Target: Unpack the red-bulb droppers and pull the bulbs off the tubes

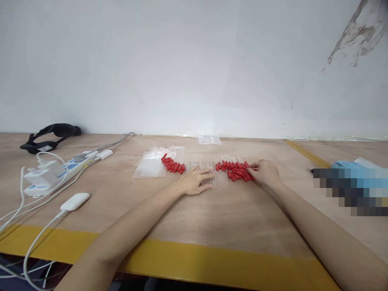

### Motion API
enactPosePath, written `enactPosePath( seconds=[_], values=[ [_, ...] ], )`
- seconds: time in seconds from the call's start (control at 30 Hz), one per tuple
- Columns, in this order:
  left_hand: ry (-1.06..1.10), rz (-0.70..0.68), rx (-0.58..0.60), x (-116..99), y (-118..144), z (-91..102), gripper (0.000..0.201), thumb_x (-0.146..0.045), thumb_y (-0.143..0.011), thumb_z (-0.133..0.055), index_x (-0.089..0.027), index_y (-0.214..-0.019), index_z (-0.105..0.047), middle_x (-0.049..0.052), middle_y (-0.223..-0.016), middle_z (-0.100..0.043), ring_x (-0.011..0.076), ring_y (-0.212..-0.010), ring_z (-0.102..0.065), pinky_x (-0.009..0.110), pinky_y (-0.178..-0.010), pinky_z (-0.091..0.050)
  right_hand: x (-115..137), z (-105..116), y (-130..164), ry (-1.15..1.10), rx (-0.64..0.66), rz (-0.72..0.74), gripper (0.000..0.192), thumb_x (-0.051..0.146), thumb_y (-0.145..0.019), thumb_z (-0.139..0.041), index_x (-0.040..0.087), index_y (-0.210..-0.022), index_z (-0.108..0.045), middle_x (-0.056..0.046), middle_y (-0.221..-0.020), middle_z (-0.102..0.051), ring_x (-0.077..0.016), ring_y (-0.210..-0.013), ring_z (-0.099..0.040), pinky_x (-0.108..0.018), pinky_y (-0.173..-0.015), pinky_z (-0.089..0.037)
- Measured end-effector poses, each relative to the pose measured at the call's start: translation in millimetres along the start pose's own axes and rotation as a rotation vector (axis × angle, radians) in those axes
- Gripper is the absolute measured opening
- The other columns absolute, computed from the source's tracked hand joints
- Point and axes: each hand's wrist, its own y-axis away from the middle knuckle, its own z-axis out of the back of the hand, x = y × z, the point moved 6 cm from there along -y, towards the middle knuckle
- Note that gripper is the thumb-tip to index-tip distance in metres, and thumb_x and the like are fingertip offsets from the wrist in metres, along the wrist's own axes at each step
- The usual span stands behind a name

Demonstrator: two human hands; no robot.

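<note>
My left hand (194, 181) lies with its fingers apart over a row of clear glass tubes (223, 182) in the middle of the table. Red rubber bulbs (173, 165) cap tubes just left of that hand; the pieces look like droppers. More droppers with red bulbs (238, 173) lie in two rows to the right, their clear ends pointing away or toward me. At the right end of these rows, my right hand (266, 173) has thumb and forefinger closed on a red bulb. Its other fingers are curled and partly hidden.
Clear plastic bags (150, 166) lie left of the droppers, and a small white sheet (209, 140) sits by the wall. At left are a power strip (71, 165) with cables, a white charging case (75, 201) and a black head strap (56, 131). A blue packet (351, 166) lies at right.
</note>
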Motion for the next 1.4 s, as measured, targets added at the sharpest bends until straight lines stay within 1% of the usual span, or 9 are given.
enactPosePath(
  seconds=[0.27, 0.37, 0.47, 0.6, 0.7, 0.8, 0.93, 1.13, 1.4],
  values=[
    [-0.124, 0.098, -0.411, -1.6, 19.0, 17.3, 0.033, -0.032, -0.087, -0.042, -0.018, -0.115, -0.052, 0.009, -0.119, -0.052, 0.0227, -0.119, -0.039, 0.045, -0.100, -0.030, 1.9, 20.3, 7.8, -0.336, -0.266, -0.122, 0.028, 0.039, -0.070, -0.051, 0.017, -0.076, -0.069, -0.008, -0.078, -0.059, -0.0190, -0.072, -0.053, -0.030, -0.064, -0.039],
    [-0.158, 0.063, -0.478, -5.7, 31.1, 23.5, 0.035, -0.029, -0.086, -0.045, -0.019, -0.118, -0.049, 0.010, -0.120, -0.051, 0.0238, -0.119, -0.039, 0.046, -0.098, -0.033, 22.5, 24.9, 16.9, -0.522, -0.335, 0.003, 0.027, 0.039, -0.072, -0.053, 0.016, -0.079, -0.067, -0.007, -0.077, -0.057, -0.0169, -0.070, -0.051, -0.029, -0.062, -0.041],
    [-0.213, 0.067, -0.517, -8.9, 39.4, 29.6, 0.038, -0.026, -0.086, -0.044, -0.020, -0.123, -0.044, 0.010, -0.125, -0.047, 0.0250, -0.121, -0.036, 0.047, -0.097, -0.033, 60.8, 22.8, 33.6, -0.682, -0.291, 0.266, 0.022, 0.035, -0.075, -0.054, 0.018, -0.081, -0.066, -0.006, -0.080, -0.056, -0.0170, -0.074, -0.052, -0.031, -0.064, -0.042],
    [-0.293, 0.031, -0.531, -13.3, 40.7, 31.8, 0.032, -0.022, -0.085, -0.045, -0.020, -0.117, -0.049, 0.010, -0.124, -0.048, 0.0251, -0.119, -0.038, 0.047, -0.096, -0.033, 107.9, 16.2, 60.9, -0.744, -0.165, 0.574, 0.012, 0.027, -0.077, -0.056, 0.022, -0.084, -0.065, -0.004, -0.082, -0.056, -0.0176, -0.079, -0.051, -0.036, -0.072, -0.042],
    [-0.308, -0.032, -0.527, -15.3, 40.1, 29.0, 0.021, -0.016, -0.085, -0.044, -0.019, -0.101, -0.058, 0.007, -0.101, -0.060, 0.0198, -0.098, -0.052, 0.039, -0.087, -0.039, 121.3, 13.6, 71.7, -0.737, -0.110, 0.645, 0.010, 0.025, -0.078, -0.055, 0.022, -0.083, -0.064, -0.005, -0.084, -0.056, -0.0173, -0.081, -0.050, -0.035, -0.072, -0.041],
    [-0.315, -0.046, -0.501, -15.9, 39.9, 25.4, 0.018, -0.014, -0.086, -0.043, -0.017, -0.090, -0.060, 0.003, -0.078, -0.061, 0.0145, -0.073, -0.052, 0.032, -0.074, -0.041, 126.2, 14.7, 77.0, -0.632, -0.104, 0.678, 0.012, 0.027, -0.078, -0.055, 0.021, -0.086, -0.063, -0.005, -0.089, -0.058, -0.0181, -0.084, -0.050, -0.035, -0.074, -0.039],
    [-0.334, -0.054, -0.452, -20.6, 38.4, 22.9, 0.018, -0.016, -0.088, -0.041, -0.016, -0.090, -0.059, 0.004, -0.077, -0.060, 0.0143, -0.070, -0.050, 0.030, -0.070, -0.038, 138.0, 17.4, 86.0, -0.383, -0.193, 0.757, 0.034, 0.039, -0.075, -0.058, 0.021, -0.103, -0.059, -0.007, -0.095, -0.061, -0.0203, -0.089, -0.049, -0.037, -0.077, -0.032],
    [-0.352, -0.125, -0.416, -25.4, 35.1, 20.6, 0.017, -0.015, -0.088, -0.040, -0.014, -0.089, -0.057, 0.004, -0.074, -0.060, 0.0146, -0.071, -0.050, 0.030, -0.070, -0.036, 153.9, 15.0, 96.2, -0.193, -0.391, 0.886, 0.013, 0.025, -0.082, -0.052, 0.019, -0.087, -0.063, -0.001, -0.064, -0.061, -0.0136, -0.070, -0.047, -0.033, -0.075, -0.029],
    [-0.305, -0.128, -0.431, -21.7, 34.7, 19.6, 0.020, -0.018, -0.089, -0.039, -0.014, -0.081, -0.057, 0.002, -0.063, -0.057, 0.0134, -0.064, -0.049, 0.029, -0.065, -0.034, 152.2, 13.9, 98.7, -0.117, -0.434, 1.060, 0.016, 0.015, -0.084, -0.046, 0.013, -0.087, -0.061, -0.002, -0.061, -0.053, -0.0127, -0.064, -0.044, -0.028, -0.067, -0.035]
  ],
)
